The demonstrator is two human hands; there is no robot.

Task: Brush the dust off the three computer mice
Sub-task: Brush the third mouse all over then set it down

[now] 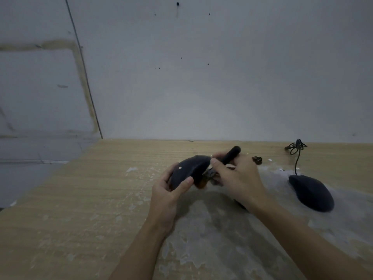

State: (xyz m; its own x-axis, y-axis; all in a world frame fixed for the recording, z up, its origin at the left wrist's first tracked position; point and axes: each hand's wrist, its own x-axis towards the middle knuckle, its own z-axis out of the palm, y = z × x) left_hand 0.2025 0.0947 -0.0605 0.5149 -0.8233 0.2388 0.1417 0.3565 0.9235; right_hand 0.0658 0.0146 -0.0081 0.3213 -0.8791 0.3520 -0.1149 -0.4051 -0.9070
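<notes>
- One mouse (190, 168) is held above the surface (80, 199) in the left hand (171, 190), its grip closed around the body.
- A brush (230, 155) is gripped by the right hand (240, 178), bristles at the mouse's right edge.
- A second mouse (311, 193) lies to the right; the third is largely hidden.
- Brushing seems underway; how much is left cannot be told.

No words, numbers, brand names or signs can be read anywhere. A small pale mark is seen on the dark mouse (188, 168) held up over the bench (80, 199), but it is too small and blurred to be told as a letter or a logo. Nothing is printed on the other mouse (311, 193) lying at the right, and no writing is seen on the wall (201, 77).
</notes>
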